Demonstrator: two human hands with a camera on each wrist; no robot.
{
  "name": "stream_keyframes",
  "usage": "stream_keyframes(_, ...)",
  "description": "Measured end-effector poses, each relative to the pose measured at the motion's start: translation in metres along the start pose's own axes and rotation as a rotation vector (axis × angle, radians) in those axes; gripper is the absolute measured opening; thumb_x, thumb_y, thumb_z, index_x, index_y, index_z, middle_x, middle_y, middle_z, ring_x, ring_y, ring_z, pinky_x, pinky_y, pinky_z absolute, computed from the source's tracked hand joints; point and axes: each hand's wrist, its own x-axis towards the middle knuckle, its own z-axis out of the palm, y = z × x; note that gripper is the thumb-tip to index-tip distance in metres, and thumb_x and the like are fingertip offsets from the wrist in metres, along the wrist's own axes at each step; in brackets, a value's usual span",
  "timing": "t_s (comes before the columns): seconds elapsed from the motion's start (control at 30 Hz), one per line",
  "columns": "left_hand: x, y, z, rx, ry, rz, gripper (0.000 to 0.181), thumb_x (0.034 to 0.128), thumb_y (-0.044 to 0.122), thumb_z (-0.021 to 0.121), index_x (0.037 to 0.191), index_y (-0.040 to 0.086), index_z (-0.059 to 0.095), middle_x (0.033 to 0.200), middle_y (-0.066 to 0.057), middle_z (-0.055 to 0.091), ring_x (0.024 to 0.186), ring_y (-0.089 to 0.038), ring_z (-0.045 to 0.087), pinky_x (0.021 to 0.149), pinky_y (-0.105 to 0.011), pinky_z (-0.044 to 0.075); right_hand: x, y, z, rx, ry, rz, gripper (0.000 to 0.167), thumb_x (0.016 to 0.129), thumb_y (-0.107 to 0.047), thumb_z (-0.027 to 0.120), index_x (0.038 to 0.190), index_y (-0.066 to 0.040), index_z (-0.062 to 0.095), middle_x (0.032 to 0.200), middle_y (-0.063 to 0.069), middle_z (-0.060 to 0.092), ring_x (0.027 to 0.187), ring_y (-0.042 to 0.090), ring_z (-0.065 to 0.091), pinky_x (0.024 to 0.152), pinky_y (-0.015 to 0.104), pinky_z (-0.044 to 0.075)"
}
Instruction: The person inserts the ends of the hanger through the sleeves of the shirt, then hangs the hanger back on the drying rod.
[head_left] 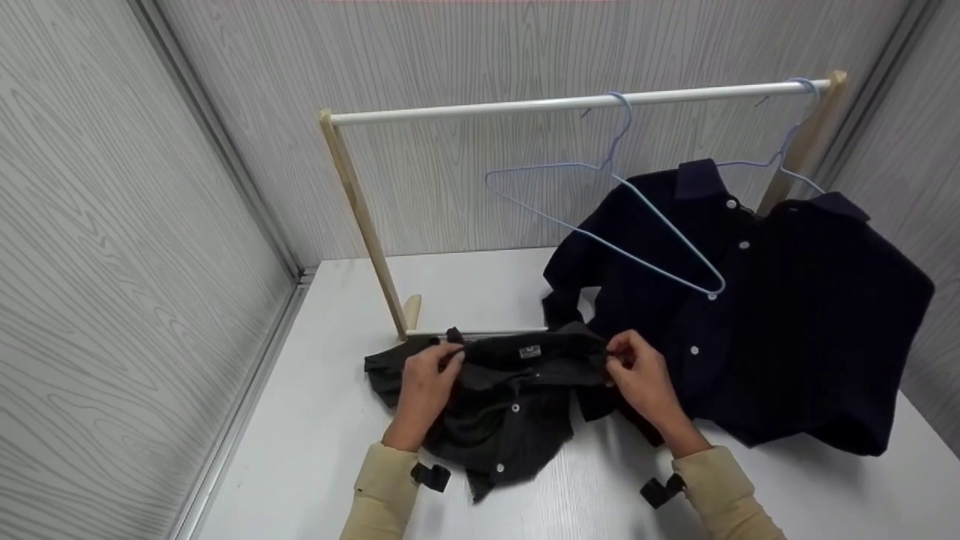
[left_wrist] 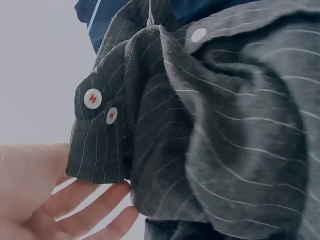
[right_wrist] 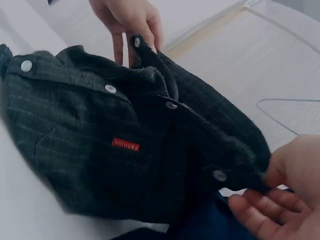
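A dark grey pinstriped shirt with white buttons is held by its upper part just above the white table. My left hand pinches its left side and my right hand pinches the right side, with a small label between them. In the left wrist view, fingers of my left hand lie by a buttoned part of the shirt. The right wrist view has a red tag on the shirt front, and my right hand gripping an edge.
Beyond my hands stands a rack with a white rail and wooden posts. An unloaded blue hanger hangs from the rail. To its right, a navy shirt hangs on another hanger, close to my right hand.
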Motion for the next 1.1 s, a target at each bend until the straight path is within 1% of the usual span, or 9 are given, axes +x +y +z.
stream_keyframes(0.07,-0.002,0.0,0.001,-0.004,-0.02,-0.001,0.014,0.0931,0.015,0.069,0.102,0.006,0.077,0.099,-0.008,0.076,0.091,-0.02,0.072,0.079,-0.037,0.057,-0.001,0.001,-0.002,-0.035,-0.024,0.0,0.018,0.088,0.009,0.057,0.098,-0.006,0.061,0.083,0.011,0.062,0.067,0.014,0.06,0.059,0.026,0.055)
stream_keyframes(0.13,-0.002,0.001,0.002,-0.015,-0.03,-0.007,0.014,0.0935,0.017,0.069,0.102,0.007,0.077,0.099,-0.008,0.076,0.091,-0.019,0.072,0.079,-0.036,0.057,-0.002,0.001,-0.003,-0.07,-0.037,-0.019,0.019,0.087,0.008,0.058,0.099,-0.006,0.062,0.084,0.01,0.063,0.069,0.012,0.06,0.06,0.025,0.055)
stream_keyframes(0.3,-0.003,0.002,0.005,-0.016,-0.018,-0.013,0.014,0.094,0.017,0.069,0.1,0.008,0.077,0.098,-0.007,0.076,0.09,-0.018,0.071,0.078,-0.036,0.057,-0.002,-0.003,-0.006,-0.149,-0.052,-0.089,0.019,0.087,0.007,0.061,0.098,-0.007,0.065,0.087,0.006,0.066,0.073,0.01,0.059,0.063,0.022,0.051)
stream_keyframes(0.47,-0.005,0.002,0.008,-0.032,-0.017,-0.015,0.013,0.0947,0.017,0.068,0.1,0.009,0.077,0.095,-0.005,0.076,0.084,-0.015,0.07,0.074,-0.032,0.056,-0.002,-0.008,-0.013,-0.146,-0.07,-0.156,0.018,0.088,0.009,0.06,0.098,-0.004,0.066,0.086,0.005,0.065,0.071,0.011,0.058,0.063,0.023,0.05)
stream_keyframes(0.53,-0.005,0.003,0.01,-0.04,-0.02,-0.011,0.013,0.095,0.016,0.067,0.1,0.009,0.077,0.095,-0.004,0.076,0.083,-0.015,0.07,0.073,-0.031,0.056,-0.002,-0.012,-0.017,-0.145,-0.063,-0.193,0.018,0.088,0.01,0.06,0.099,-0.003,0.066,0.086,0.006,0.066,0.071,0.011,0.058,0.063,0.022,0.05)
stream_keyframes(0.77,-0.007,0.002,0.016,-0.02,-0.019,-0.013,0.012,0.0941,0.016,0.068,0.098,0.009,0.077,0.093,-0.004,0.076,0.085,-0.016,0.07,0.076,-0.034,0.056,0.002,-0.034,-0.035,-0.211,0.002,-0.358,0.019,0.087,0.012,0.063,0.098,-0.003,0.066,0.091,0.007,0.066,0.077,0.008,0.057,0.066,0.015,0.046)
stream_keyframes(0.87,-0.008,0.001,0.017,-0.003,-0.019,-0.002,0.012,0.0943,0.016,0.068,0.097,0.008,0.077,0.093,-0.004,0.076,0.086,-0.017,0.071,0.077,-0.035,0.056,0.005,-0.046,-0.044,-0.239,0.041,-0.418,0.019,0.087,0.012,0.064,0.098,-0.003,0.066,0.092,0.007,0.066,0.078,0.007,0.057,0.067,0.011,0.046)
stream_keyframes(1.0,-0.009,0.001,0.018,-0.003,-0.021,0.008,0.012,0.0947,0.015,0.067,0.097,0.008,0.077,0.093,-0.005,0.076,0.085,-0.018,0.071,0.076,-0.035,0.056,0.01,-0.061,-0.058,-0.283,0.124,-0.492,0.02,0.086,0.014,0.062,0.098,-0.001,0.067,0.092,0.007,0.065,0.078,0.008,0.057,0.069,0.007,0.045)
stream_keyframes(1.1,-0.01,0.001,0.018,-0.016,-0.023,-0.003,0.012,0.0945,0.016,0.067,0.097,0.009,0.077,0.092,-0.004,0.076,0.083,-0.017,0.07,0.075,-0.034,0.056,0.016,-0.072,-0.069,-0.312,0.195,-0.523,0.019,0.086,0.015,0.06,0.098,0.002,0.067,0.091,0.009,0.064,0.078,0.007,0.055,0.07,0.005,0.044)
